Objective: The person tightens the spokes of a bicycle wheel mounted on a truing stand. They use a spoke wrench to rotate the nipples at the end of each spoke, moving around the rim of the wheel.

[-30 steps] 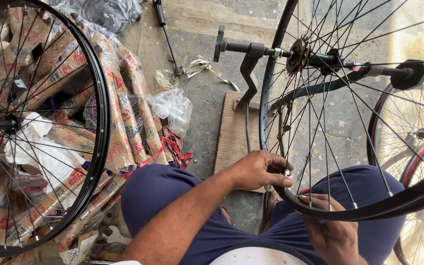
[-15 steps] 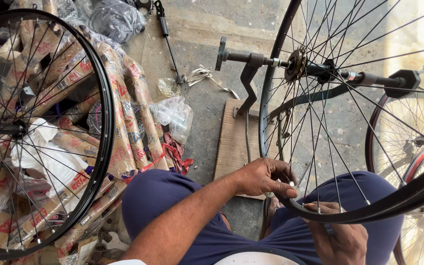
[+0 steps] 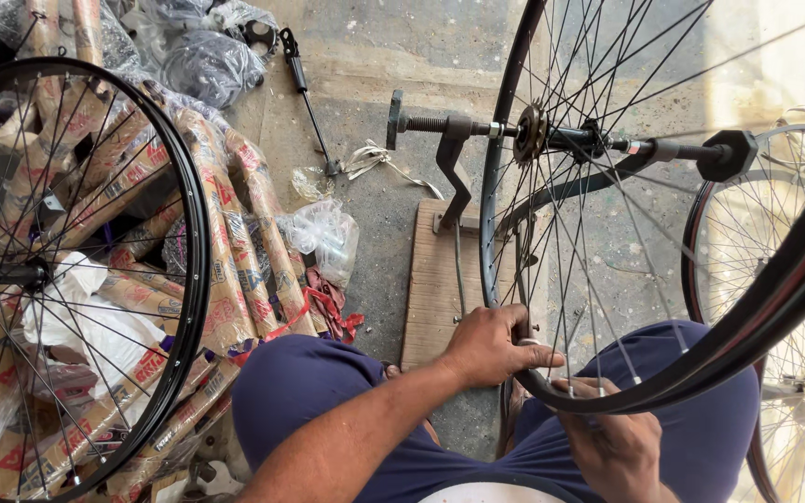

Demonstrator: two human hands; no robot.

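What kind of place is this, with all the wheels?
Probably a bicycle repair workshop: a spoked wheel sits clamped in a stand, another wheel leans nearby, and paper-wrapped rims lie stacked on the concrete floor.

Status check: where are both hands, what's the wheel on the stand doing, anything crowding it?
Left hand gripping wheel rim at its bottom. Right hand under the rim, pinching at the spokes. Wheel axle sits in stand. Second wheel apart, left.

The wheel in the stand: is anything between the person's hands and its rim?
Nothing visible. The left hand already rests on the black rim of the wheel, and the right hand touches it from below, among the spokes.
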